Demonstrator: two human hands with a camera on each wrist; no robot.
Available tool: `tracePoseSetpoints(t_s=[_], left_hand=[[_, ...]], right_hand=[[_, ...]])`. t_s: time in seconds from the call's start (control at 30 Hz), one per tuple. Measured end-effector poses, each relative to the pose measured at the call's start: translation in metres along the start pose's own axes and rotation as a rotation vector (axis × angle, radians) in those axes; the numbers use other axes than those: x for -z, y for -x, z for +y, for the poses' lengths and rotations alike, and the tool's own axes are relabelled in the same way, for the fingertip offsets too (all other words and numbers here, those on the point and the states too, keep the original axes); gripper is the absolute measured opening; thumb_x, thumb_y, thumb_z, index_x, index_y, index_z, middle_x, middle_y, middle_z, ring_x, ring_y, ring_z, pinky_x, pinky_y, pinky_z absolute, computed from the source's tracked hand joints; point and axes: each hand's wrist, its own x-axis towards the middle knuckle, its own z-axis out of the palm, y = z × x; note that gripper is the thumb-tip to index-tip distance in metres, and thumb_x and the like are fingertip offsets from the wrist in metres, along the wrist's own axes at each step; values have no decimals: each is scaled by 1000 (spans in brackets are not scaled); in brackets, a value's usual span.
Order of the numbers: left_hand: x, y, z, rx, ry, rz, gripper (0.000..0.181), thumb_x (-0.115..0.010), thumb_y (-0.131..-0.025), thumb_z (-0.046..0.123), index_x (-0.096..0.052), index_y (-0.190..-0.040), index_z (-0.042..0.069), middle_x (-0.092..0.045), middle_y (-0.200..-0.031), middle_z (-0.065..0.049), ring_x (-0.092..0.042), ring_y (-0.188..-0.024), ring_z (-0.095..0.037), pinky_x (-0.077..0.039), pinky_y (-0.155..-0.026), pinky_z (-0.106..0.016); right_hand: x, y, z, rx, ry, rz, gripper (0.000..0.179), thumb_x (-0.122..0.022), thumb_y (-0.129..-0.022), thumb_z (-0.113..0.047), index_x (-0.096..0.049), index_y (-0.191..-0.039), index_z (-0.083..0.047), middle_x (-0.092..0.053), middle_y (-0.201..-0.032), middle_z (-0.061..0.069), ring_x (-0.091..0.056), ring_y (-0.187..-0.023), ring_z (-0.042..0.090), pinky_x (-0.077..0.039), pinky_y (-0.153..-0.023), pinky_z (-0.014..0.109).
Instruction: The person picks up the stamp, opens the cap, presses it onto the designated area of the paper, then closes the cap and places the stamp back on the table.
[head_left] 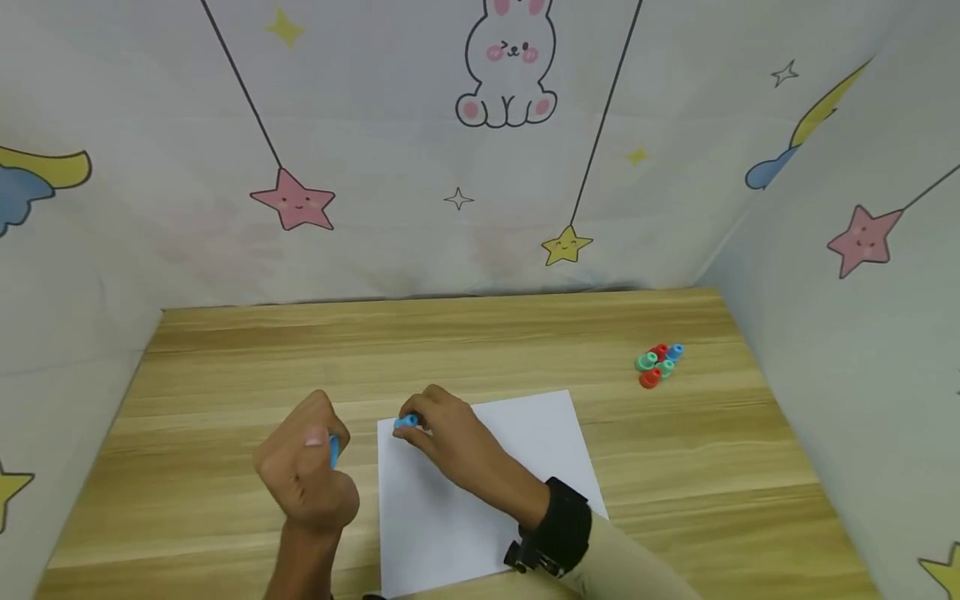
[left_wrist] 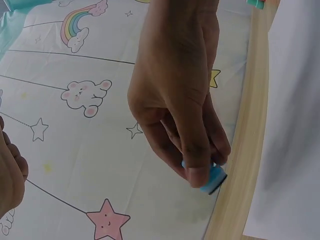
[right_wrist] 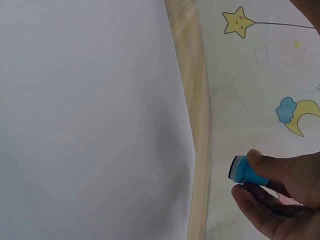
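My right hand (head_left: 450, 433) pinches a small blue toy stamp (head_left: 406, 421) between thumb and fingers, above the far left corner of a white sheet of paper (head_left: 487, 517). The dark-edged end of the stamp (right_wrist: 241, 169) shows in the right wrist view, pointing toward the paper side. Left of the sheet, my left hand (head_left: 307, 467) is curled round a blue piece (head_left: 334, 450), raised over the table. Most of that piece is hidden by the fingers, so its kind cannot be told. Only part of the left hand (left_wrist: 10, 175) appears in the left wrist view.
Several red, green and blue stamps (head_left: 651, 378) stand clustered at the table's far right. The wooden table (head_left: 285, 350) meets a white cloth wall (head_left: 390, 250) printed with stars and a rabbit. Another cloth wall (head_left: 810, 350) borders the right side.
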Motion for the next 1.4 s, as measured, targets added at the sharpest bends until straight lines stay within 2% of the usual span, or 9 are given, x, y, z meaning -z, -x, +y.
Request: tracePoseSetpoints(t_s=[0.23,0.43,0.53,0.77,0.9,1.07,1.17,1.33,1.4], left_hand=[[4,-4,-1,-39,2,-20,49,-34,-97,-2,-31,-49,4,-23,-47,-1,-13,-48,-6,-10,-48,-13],[8,-6,-1,-55,-9,-38,51,-36,-99,-1,-31,-48,5,-22,-47,0,-14,-48,-6,-11,-48,-12],[11,-6,-1,-59,-25,-53,51,-35,-98,-2,-30,-48,6,-23,-47,0,-15,-48,-6,-12,-48,-12],[17,-5,-2,-82,-27,-64,49,-36,-96,-5,-30,-49,7,-24,-49,1,-16,-50,-5,-13,-51,-12],[20,-5,-4,-96,-31,-54,49,-36,-95,-6,-30,-49,7,-23,-49,1,-15,-51,-5,-12,-52,-13],[20,-3,-3,-93,-25,-53,50,-37,-96,-6,-29,-48,7,-23,-48,1,-14,-51,-5,-12,-52,-12],[20,-1,-2,-86,-19,-51,50,-37,-96,-7,-29,-48,7,-23,-49,1,-15,-52,-4,-11,-52,-12],[18,3,-1,-81,-26,-65,49,-37,-95,-8,-29,-49,7,-24,-50,1,-15,-52,-4,-11,-52,-11],[14,5,-3,-76,-25,-78,49,-37,-96,-8,-30,-50,7,-24,-51,1,-15,-53,-4,-11,-51,-11]], right_hand=[[-20,-19,2,124,187,-75,20,-79,-97,-15,-80,-116,-10,-68,-108,1,-69,-101,11,-53,-85,10],[-27,-26,4,181,280,-95,17,-80,-96,-15,-82,-112,-11,-71,-107,0,-69,-103,13,-53,-85,11],[-29,-30,5,165,248,-119,17,-81,-95,-16,-82,-112,-11,-73,-106,-1,-69,-102,11,-53,-83,11],[-28,-39,7,66,85,-186,18,-85,-91,-13,-83,-108,-9,-75,-103,0,-68,-95,6,-51,-78,10],[-25,-41,8,65,83,-201,17,-86,-90,-12,-84,-106,-9,-76,-102,0,-69,-93,6,-52,-75,11],[-19,-39,6,59,95,-219,18,-83,-93,-13,-83,-110,-7,-75,-104,1,-67,-93,5,-50,-75,10],[0,-35,3,58,-12,-167,19,-81,-95,-15,-82,-111,-7,-73,-104,2,-66,-91,6,-53,-76,12],[57,-14,3,64,-337,102,18,-82,-94,-16,-82,-111,-13,-74,-107,-2,-70,-94,9,-63,-86,28],[75,-2,5,75,-461,180,19,-83,-94,-16,-81,-113,-16,-74,-109,-4,-72,-98,12,-63,-90,32]])
